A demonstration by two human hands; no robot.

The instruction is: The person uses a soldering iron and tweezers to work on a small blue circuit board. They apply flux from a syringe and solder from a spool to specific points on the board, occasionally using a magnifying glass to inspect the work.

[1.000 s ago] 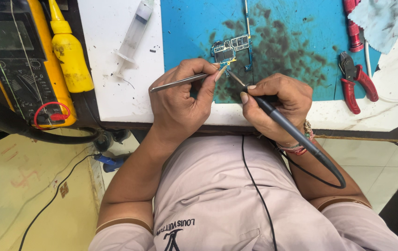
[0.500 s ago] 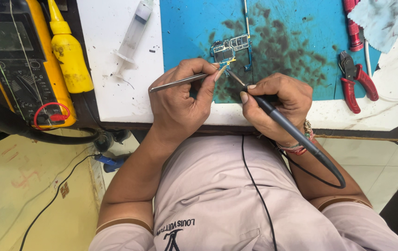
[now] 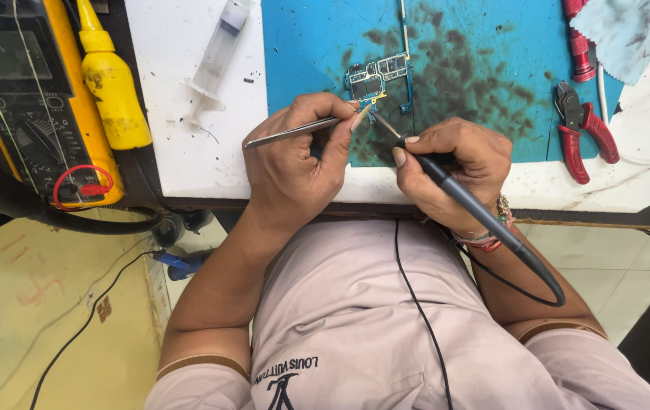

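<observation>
While over the circuit board [image 3: 376,76], left hand [image 3: 294,163] pinching tweezers [image 3: 288,134], right hand [image 3: 454,171] gripping soldering iron [image 3: 477,209].

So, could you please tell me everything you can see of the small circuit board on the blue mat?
The circuit board is a small, irregular dark green-black piece carrying silvery metal shields and tiny components. It lies flat on the stained blue mat, just beyond both hands. The tweezers in the left hand and the soldering iron in the right hand meet at its near edge. Whether they touch it cannot be told.
</observation>
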